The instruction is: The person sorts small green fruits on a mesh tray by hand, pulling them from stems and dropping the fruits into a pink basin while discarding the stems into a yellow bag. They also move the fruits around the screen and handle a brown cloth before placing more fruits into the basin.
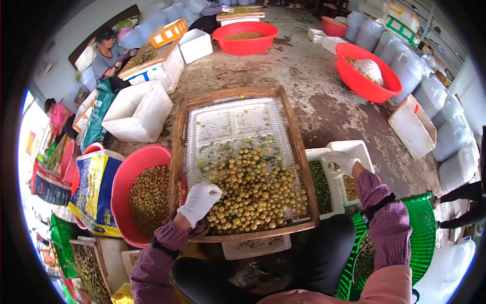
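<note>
Over mesh frame [297,147], left hand [200,202] curled; right hand [341,161] above foam boxes [356,148], adjacent presumably for reach; both grasps indeterminable.

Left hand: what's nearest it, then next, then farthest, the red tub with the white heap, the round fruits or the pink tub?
1. Round fruits, beside the left hand.
2. Pink tub, to its left.
3. Red tub, far ahead on the right.
</note>
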Motion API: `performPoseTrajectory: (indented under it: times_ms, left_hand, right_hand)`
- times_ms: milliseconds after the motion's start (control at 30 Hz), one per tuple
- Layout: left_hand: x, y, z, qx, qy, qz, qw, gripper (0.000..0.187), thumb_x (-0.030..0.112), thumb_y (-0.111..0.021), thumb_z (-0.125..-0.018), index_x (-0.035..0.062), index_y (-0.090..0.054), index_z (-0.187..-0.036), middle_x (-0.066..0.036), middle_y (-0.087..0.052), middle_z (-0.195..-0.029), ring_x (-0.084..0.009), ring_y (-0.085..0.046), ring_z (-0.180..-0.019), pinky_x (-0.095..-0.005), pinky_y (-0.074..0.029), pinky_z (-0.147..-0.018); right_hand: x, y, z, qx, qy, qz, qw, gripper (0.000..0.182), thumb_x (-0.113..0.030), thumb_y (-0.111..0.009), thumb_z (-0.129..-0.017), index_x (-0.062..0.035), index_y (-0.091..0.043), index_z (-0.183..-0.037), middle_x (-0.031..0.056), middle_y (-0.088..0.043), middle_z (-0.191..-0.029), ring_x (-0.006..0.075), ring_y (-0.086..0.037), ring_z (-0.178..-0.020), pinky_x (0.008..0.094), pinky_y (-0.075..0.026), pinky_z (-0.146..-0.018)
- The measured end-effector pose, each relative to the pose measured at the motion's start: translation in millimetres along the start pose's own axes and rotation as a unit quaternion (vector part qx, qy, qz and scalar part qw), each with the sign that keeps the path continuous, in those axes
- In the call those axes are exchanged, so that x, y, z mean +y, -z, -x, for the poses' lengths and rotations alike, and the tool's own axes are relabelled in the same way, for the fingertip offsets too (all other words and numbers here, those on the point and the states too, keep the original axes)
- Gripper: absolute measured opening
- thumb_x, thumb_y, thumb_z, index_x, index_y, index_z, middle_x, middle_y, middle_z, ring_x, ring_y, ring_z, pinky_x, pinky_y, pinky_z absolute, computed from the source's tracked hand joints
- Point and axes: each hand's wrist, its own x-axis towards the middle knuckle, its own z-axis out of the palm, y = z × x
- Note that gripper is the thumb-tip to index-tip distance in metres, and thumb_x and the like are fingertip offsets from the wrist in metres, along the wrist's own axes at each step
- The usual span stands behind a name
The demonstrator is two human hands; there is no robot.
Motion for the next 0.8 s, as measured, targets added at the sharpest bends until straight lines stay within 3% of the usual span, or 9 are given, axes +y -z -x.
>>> performPoseTrajectory:
  times_ms: [33, 133, 200, 267, 400, 567, 667, 733, 800]
  left_hand:
    - [1.9, 3.6, 0.5, -0.011, 0.038, 0.019, 0.999, 0.014, 0.016, -0.062, -0.078, 0.0045, -0.069, -0.079, -0.014, -0.067, -0.077, -0.0320, -0.064, -0.075, -0.0381, -0.050, -0.070]
    - [-2.6, 9.2, -0.7, -0.040, 0.084, 0.022, 0.995, 0.014, 0.015, -0.064, -0.079, 0.0024, -0.069, -0.082, -0.014, -0.068, -0.078, -0.0262, -0.066, -0.072, -0.0339, -0.051, -0.068]
    - [-6.7, 5.2, -4.4, -0.051, 0.092, -0.007, 0.994, 0.014, 0.014, -0.065, -0.079, 0.0014, -0.068, -0.084, -0.013, -0.069, -0.079, -0.0233, -0.066, -0.071, -0.0316, -0.051, -0.067]
    - [-9.6, 3.6, -6.0, -0.047, 0.102, -0.051, 0.992, 0.014, 0.013, -0.064, -0.079, 0.0011, -0.068, -0.085, -0.013, -0.069, -0.079, -0.0236, -0.067, -0.072, -0.0318, -0.051, -0.068]
    - [-6.7, 3.4, -6.4, 0.001, 0.135, -0.028, 0.990, 0.014, 0.018, -0.060, -0.081, 0.0072, -0.068, -0.084, -0.015, -0.068, -0.081, -0.0327, -0.066, -0.080, -0.0385, -0.051, -0.073]
    - [-22.1, 22.6, 8.0, 0.020, 0.153, -0.008, 0.988, 0.017, 0.020, -0.054, -0.085, 0.0107, -0.068, -0.086, -0.014, -0.068, -0.085, -0.0341, -0.065, -0.077, -0.0403, -0.050, -0.070]
    - [-30.3, 27.8, 11.4, -0.001, 0.194, 0.180, 0.964, 0.020, 0.005, -0.053, -0.083, 0.0052, -0.069, -0.093, -0.001, -0.059, -0.065, -0.0078, -0.051, -0.054, -0.0243, -0.045, -0.052]
    - [-6.1, 33.1, 9.6, -0.024, 0.214, 0.301, 0.929, 0.025, 0.002, -0.052, -0.081, 0.0012, -0.068, -0.099, 0.003, -0.053, -0.063, -0.0060, -0.048, -0.053, -0.0221, -0.047, -0.056]
    - [3.4, 34.2, 10.5, -0.028, 0.208, 0.348, 0.914, 0.027, -0.001, -0.049, -0.081, -0.0009, -0.068, -0.101, 0.004, -0.051, -0.065, -0.0052, -0.049, -0.056, -0.0229, -0.049, -0.061]
  right_hand:
    - [4.4, -0.5, -13.3, 0.006, 0.080, 0.234, 0.969, 0.050, -0.034, -0.065, -0.082, 0.0045, -0.056, -0.113, 0.0160, -0.064, -0.098, 0.0302, -0.062, -0.092, 0.0400, -0.051, -0.082]
    - [6.0, -17.9, -36.9, 0.225, 0.195, 0.391, 0.871, 0.053, -0.030, -0.068, -0.078, 0.0007, -0.056, -0.119, 0.0208, -0.063, -0.110, 0.0328, -0.062, -0.096, 0.0389, -0.048, -0.087]
    - [-35.3, -39.7, -19.8, 0.193, 0.251, 0.249, 0.915, 0.041, -0.027, -0.066, -0.080, -0.0016, -0.061, -0.112, 0.0179, -0.065, -0.107, 0.0289, -0.064, -0.090, 0.0367, -0.051, -0.083]
    - [-94.0, -112.7, 32.8, -0.036, 0.315, 0.173, 0.933, 0.030, -0.025, -0.063, -0.084, -0.0056, -0.063, -0.108, 0.0156, -0.066, -0.106, 0.0241, -0.065, -0.090, 0.0341, -0.053, -0.080]
    - [-111.5, -223.5, 40.3, -0.160, 0.472, 0.312, 0.809, 0.024, -0.019, -0.056, -0.088, -0.0067, -0.065, -0.107, 0.0181, -0.066, -0.097, 0.0266, -0.065, -0.090, 0.0395, -0.052, -0.081]
    - [-124.4, -288.2, 34.4, -0.175, 0.405, 0.570, 0.694, 0.021, -0.011, -0.059, -0.080, -0.0031, -0.067, -0.098, 0.0162, -0.062, -0.092, 0.0293, -0.062, -0.087, 0.0395, -0.051, -0.074]
    - [-121.4, -291.7, 31.5, -0.183, 0.464, 0.564, 0.658, 0.017, -0.008, -0.062, -0.069, -0.0036, -0.068, -0.085, 0.0151, -0.063, -0.085, 0.0307, -0.065, -0.079, 0.0402, -0.052, -0.067]
    - [-127.2, -285.8, 30.1, -0.189, 0.417, 0.571, 0.681, 0.015, -0.008, -0.061, -0.067, -0.0032, -0.067, -0.080, 0.0154, -0.065, -0.083, 0.0312, -0.065, -0.075, 0.0409, -0.052, -0.067]
    - [-145.9, -256.8, 38.4, -0.201, 0.400, 0.472, 0.760, 0.015, -0.009, -0.061, -0.071, -0.0048, -0.065, -0.085, 0.0115, -0.064, -0.080, 0.0255, -0.063, -0.071, 0.0373, -0.053, -0.066]
